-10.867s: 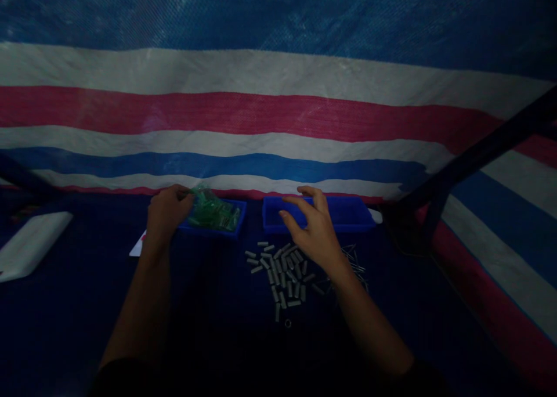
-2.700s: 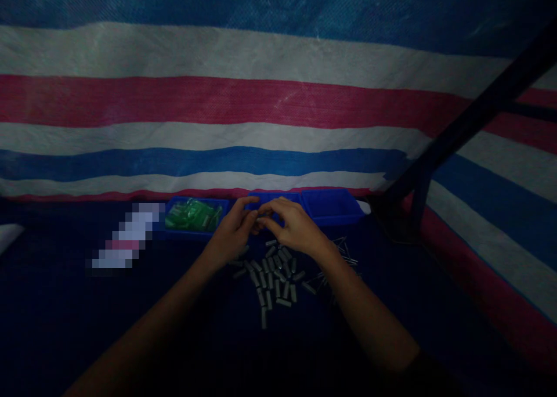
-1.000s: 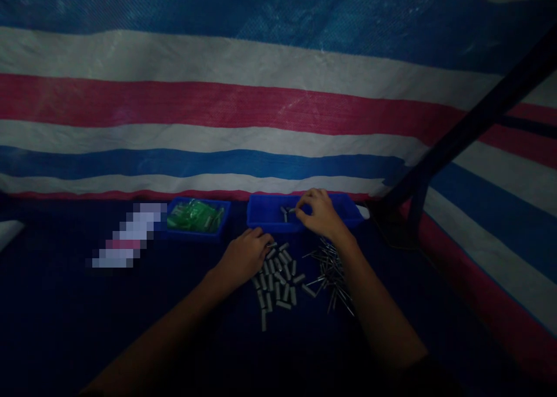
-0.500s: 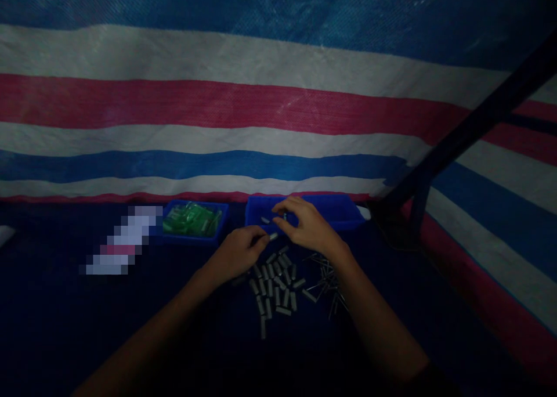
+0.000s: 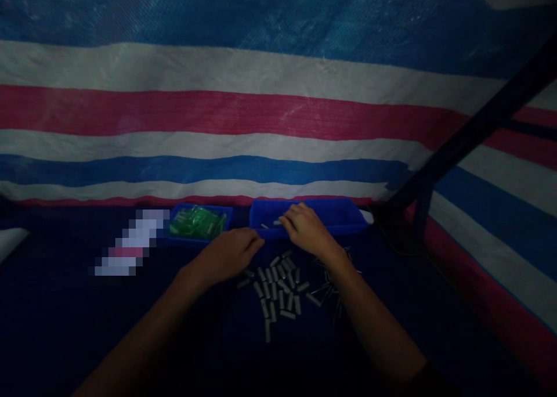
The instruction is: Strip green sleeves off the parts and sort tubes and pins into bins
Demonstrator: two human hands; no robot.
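In the dim light my left hand is closed in a pinch just before the front edge of a long blue tray. Whatever its fingertips may hold is hidden. My right hand reaches over that tray, thumb and fingers together at the end of a small grey piece. Another small pale piece lies in the tray to the left. Below my hands, several short grey cylinder-like pieces are spread on the dark blue table. Thin metal L-shaped rods, likely hex keys, lie partly behind my right forearm.
A smaller blue tray with green plastic packets stands left of the long one. A blurred-out pale sheet lies farther left. Striped sheeting hangs behind, and a dark slanted bar rises at the right.
My right hand's fingers, spread over the tray before, have come together. The grey piece that stuck out of my left fingertips no longer shows there, and my left hand has drawn back slightly left.
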